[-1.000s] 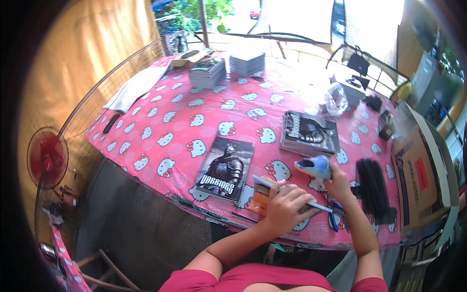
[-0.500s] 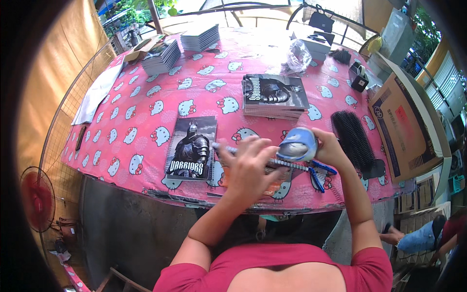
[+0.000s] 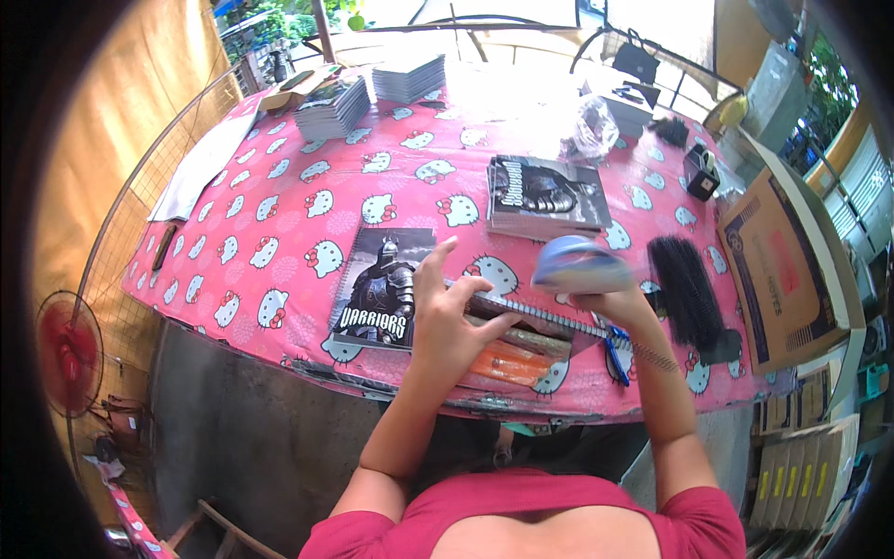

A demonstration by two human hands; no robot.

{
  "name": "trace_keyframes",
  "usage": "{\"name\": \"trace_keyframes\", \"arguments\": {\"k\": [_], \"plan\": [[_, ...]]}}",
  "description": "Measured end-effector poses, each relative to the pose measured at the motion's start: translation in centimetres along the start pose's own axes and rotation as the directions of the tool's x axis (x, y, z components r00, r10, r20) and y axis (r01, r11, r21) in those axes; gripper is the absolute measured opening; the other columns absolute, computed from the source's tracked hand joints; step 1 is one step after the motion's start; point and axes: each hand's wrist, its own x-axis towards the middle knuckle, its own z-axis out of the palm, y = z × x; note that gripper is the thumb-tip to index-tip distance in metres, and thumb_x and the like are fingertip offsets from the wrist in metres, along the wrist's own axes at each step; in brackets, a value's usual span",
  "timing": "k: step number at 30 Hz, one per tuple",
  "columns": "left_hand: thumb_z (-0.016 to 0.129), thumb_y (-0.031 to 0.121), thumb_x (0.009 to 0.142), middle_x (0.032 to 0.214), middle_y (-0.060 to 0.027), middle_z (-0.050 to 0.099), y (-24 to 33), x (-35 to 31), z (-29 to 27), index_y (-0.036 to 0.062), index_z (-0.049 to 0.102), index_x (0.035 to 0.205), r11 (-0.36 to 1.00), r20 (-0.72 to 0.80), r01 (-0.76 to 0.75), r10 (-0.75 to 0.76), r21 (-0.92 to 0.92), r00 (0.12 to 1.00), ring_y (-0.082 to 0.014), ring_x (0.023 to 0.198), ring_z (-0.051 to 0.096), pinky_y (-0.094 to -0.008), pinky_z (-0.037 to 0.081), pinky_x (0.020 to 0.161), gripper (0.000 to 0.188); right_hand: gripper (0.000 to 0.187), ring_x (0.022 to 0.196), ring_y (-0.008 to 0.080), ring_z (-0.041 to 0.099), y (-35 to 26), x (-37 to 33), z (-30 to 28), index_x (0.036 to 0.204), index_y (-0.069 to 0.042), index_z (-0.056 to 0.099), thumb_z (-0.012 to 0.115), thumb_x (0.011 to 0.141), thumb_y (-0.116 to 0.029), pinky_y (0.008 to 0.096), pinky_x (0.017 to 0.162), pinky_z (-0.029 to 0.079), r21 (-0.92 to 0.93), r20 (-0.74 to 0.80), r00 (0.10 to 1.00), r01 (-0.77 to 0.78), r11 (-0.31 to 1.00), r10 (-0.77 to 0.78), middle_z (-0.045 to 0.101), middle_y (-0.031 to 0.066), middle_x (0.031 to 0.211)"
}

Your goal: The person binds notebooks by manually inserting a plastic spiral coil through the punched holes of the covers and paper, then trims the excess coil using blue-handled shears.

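My left hand [image 3: 449, 312] grips the left end of a spiral notebook [image 3: 545, 315], thumb on the near side and fingers spread around its coil edge. The notebook stands tilted, its coil running along the top. In my right hand [image 3: 610, 303] is a blue and white rounded object [image 3: 579, 265], blurred by motion, held above the notebook's right end. A thin dark coil [image 3: 656, 355] shows against my right wrist. Blue-handled pliers [image 3: 616, 359] lie beneath that hand. Left of my left hand lies a notebook with an armored knight cover [image 3: 380, 289].
A stack of knight-cover notebooks [image 3: 547, 197] lies beyond my hands. Black spiral coils [image 3: 687, 293] are piled at right, beside an open cardboard box [image 3: 787, 270]. More book stacks [image 3: 333, 110] stand at the far left. An orange item [image 3: 507, 365] lies near the table's front edge.
The view has shifted, so the table appears farther right and lower. My right hand has swung the blue and white object, now blurred. My left fingers have moved to the notebook's left end.
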Motion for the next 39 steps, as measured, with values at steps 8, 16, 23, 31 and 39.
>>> {"name": "trace_keyframes", "arguments": {"k": [8, 16, 23, 31, 39], "plan": [[0.083, -0.001, 0.066, 0.105, -0.0077, 0.058, -2.1, -1.7, 0.5, 0.0005, 0.054, 0.112, 0.779, 0.105, 0.371, -0.371, -0.506, 0.923, -0.0133, 0.1, 0.058, -0.0264, 0.049, 0.084, 0.055, 0.05, 0.09, 0.0102, 0.063, -1.2, 2.7, 1.8, 0.114, 0.001, 0.064, 0.068, 0.065, 0.007, 0.0267, 0.082, 0.05, 0.177, 0.146, 0.98, 0.106, 0.978, -0.133, 0.07, 0.0099, 0.097], [0.076, -0.008, 0.072, 0.106, -0.0107, 0.062, -3.4, -2.2, 0.6, -0.0003, 0.049, 0.121, 0.513, 0.103, 0.324, -0.413, -0.795, 0.905, -0.014, 0.098, 0.06, -0.0263, 0.051, 0.086, 0.056, 0.05, 0.092, 0.0116, 0.063, -1.4, 3.8, 3.4, 0.115, -0.001, 0.063, 0.07, 0.066, 0.007, 0.0272, 0.081, 0.05, 0.159, 0.181, 0.979, 0.064, 0.985, -0.093, 0.069, 0.0067, 0.099], [0.066, -0.014, 0.078, 0.098, -0.0077, 0.067, -3.5, -2.6, 0.2, -0.005, 0.061, 0.118, 0.399, 0.126, 0.352, -0.492, -0.847, 0.861, -0.0108, 0.086, 0.063, -0.0238, 0.053, 0.078, 0.042, 0.047, 0.089, 0.0227, 0.066, -1.2, 5.9, 4.0, 0.108, -0.002, 0.062, 0.071, 0.062, 0.005, 0.0341, 0.078, 0.052, -0.096, 0.137, 0.98, 0.156, 0.983, -0.142, 0.068, 0.0099, 0.099], [0.069, -0.009, 0.078, 0.096, -0.0112, 0.068, -4.3, -1.3, -0.4, -0.002, 0.062, 0.109, 0.362, 0.238, 0.351, -0.322, -0.863, 0.916, -0.014, 0.091, 0.064, -0.0269, 0.054, 0.077, 0.033, 0.053, 0.113, 0.0398, 0.053, 6.3, -0.7, 4.0, 0.117, -0.005, 0.052, 0.073, 0.071, -0.016, 0.0487, 0.092, 0.044, -0.778, -0.128, 0.988, -0.153, 0.61, 0.085, 0.051, 0.0205, 0.128], [0.08, 0.005, 0.073, 0.093, -0.0122, 0.07, 3.3, -0.5, -8.9, 0.0039, 0.063, 0.091, 0.838, -0.478, -0.388, 0.179, -0.384, 0.86, -0.0212, 0.091, 0.067, -0.0364, 0.055, 0.083, 0.024, 0.057, 0.118, 0.0379, 0.045, 4.1, -14.2, 2.1, 0.126, -0.003, 0.051, 0.069, 0.08, -0.031, 0.0529, 0.101, 0.033, -0.652, -0.341, 0.905, -0.423, 0.63, 0.255, 0.047, 0.0204, 0.128]]}}
